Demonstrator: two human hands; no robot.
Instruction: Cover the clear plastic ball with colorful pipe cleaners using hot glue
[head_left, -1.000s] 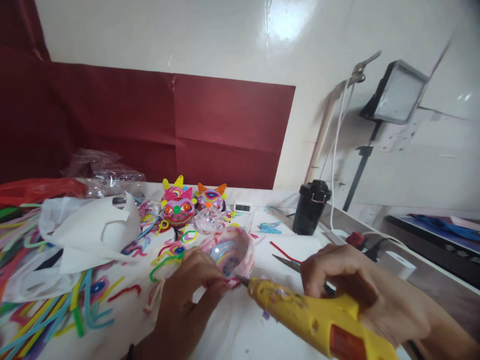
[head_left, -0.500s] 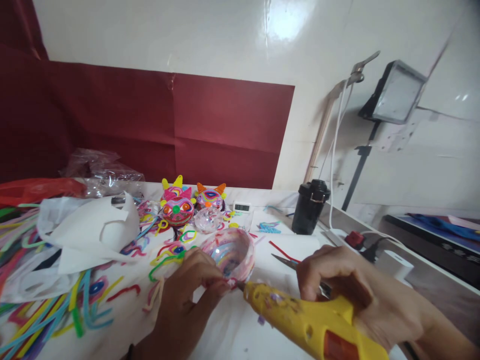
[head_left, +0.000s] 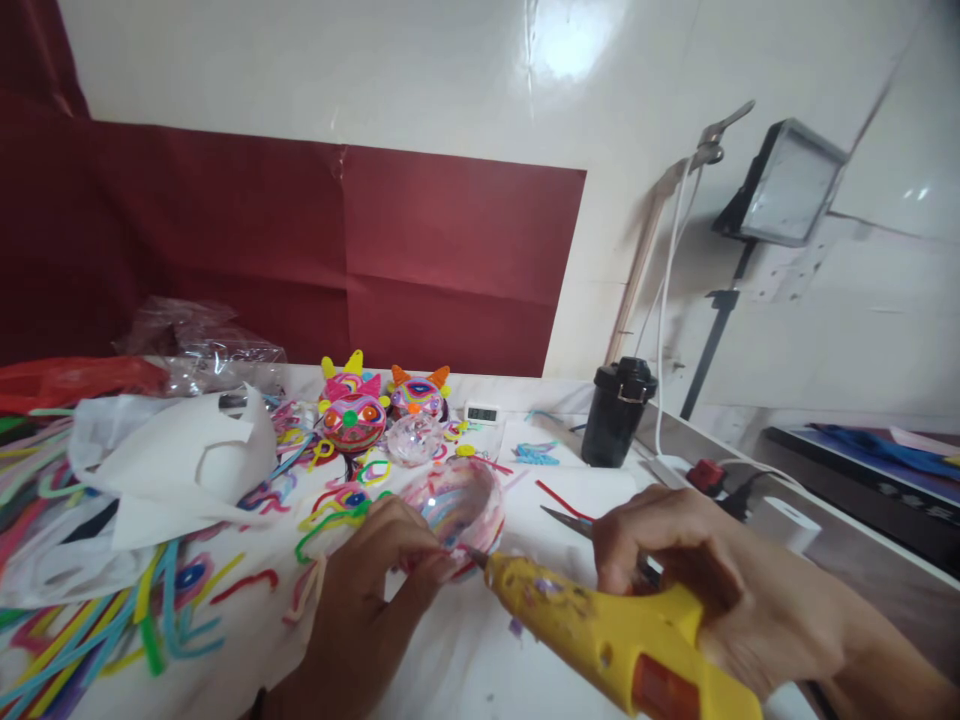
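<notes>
White tabletop (head_left: 480, 660), cluttered, set against a glossy white wall w/ a big dark red paper sheet (head_left: 360, 260) taped across it. Right of the tabletop: a lamp on a stand (head_left: 784, 185) w/ white cable hanging down, and a dark shelf further right.

Counts: 2 finished bright masks (head_left: 352, 415) w/ horns, side by side near the far edge, mid-table; 1 small clear ball (head_left: 415, 438) just in front of them; 1 small digital clock (head_left: 481, 412) to their right; 1 black jar (head_left: 619, 412) w/ lid on, toward the far right corner, contents not visible. 1 pair of scissors (head_left: 566, 520) lying near the right hand. Fuzzy wire pieces (head_left: 112, 630), many colours, too many to count, spread over the left half to the near left corner. 1 white plastic bag (head_left: 172, 470) crumpled on the left, 1 clear bag (head_left: 202, 345) and 1 red bag (head_left: 75, 378) behind it at the far left edge.

Clear bowl (head_left: 459, 500) sits mid-table, tilted toward the camera, inside lined w/ pink, blue and yellow wire curls.

Left hand (head_left: 375, 590) is pinched closed on the bowl's near rim, fingers on a red wire bit there. Right hand (head_left: 712, 590) is wrapped around the grip of a yellow glue gun (head_left: 600, 630); nozzle tip touches the bowl rim right by the left fingertips.
</notes>
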